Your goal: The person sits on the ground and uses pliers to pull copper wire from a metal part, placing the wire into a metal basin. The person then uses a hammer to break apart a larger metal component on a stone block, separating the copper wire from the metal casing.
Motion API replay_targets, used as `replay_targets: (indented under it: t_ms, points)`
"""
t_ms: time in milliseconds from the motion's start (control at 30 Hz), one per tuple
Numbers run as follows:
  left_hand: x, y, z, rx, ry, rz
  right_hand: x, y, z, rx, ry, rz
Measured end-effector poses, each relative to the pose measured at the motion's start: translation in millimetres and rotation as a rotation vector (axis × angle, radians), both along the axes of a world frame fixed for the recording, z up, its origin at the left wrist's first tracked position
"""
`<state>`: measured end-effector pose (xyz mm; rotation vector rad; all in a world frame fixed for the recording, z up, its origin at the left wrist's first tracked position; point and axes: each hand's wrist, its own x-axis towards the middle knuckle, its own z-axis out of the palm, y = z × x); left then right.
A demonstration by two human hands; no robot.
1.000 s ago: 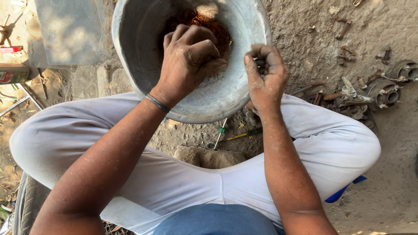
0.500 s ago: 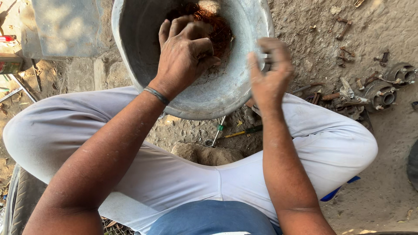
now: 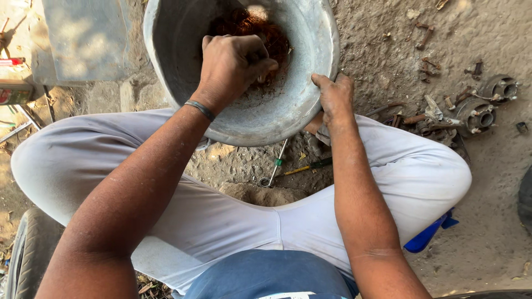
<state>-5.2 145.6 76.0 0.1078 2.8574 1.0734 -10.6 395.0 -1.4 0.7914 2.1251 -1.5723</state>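
A large grey metal basin [image 3: 310,33] stands on the dirt between my knees, tilted toward me. Rusty reddish small parts [image 3: 249,25] lie heaped at its far inner side. My left hand [image 3: 233,63] reaches into the basin, its fingers curled among the rusty parts; what it grips is hidden. A dark band circles that wrist. My right hand [image 3: 334,97] rests on the basin's right rim, fingers bent over the edge. I sit cross-legged in white trousers.
Under the basin lie a green-handled screwdriver [image 3: 302,168] and a metal tool [image 3: 274,166]. Rusty bolts and round metal hub parts [image 3: 479,108] are scattered on the dirt at right. A grey slab [image 3: 86,36] lies at upper left, a tyre [image 3: 30,252] at lower left.
My right hand, held up beside the basin with something small in its fingers, came down onto the basin's rim. My left hand kept working in the rusty parts.
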Motion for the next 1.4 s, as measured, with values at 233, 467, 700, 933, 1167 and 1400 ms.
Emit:
replay_targets:
  t_ms: [233,467,700,933,1167,1400]
  points:
    - [-2,-2,16,0.539,0.256,-0.039,-4,13,5,-0.087,0.08,-0.207]
    - [-8,4,7,0.798,0.189,-0.026,-18,38,7,-0.211,0.196,-0.487]
    - [-15,23,-13,1.117,0.047,0.055,-23,49,2,-0.424,0.187,-0.763]
    - [-31,40,-98,1.013,-0.059,0.483,-32,88,-47,-0.49,0.06,-0.912]
    - [-36,69,-204,0.448,0.225,0.572,-34,98,-85,-0.441,0.022,-0.954]
    - [-16,85,-228,0.045,0.149,0.55,-18,57,-83,-0.246,0.096,-0.643]
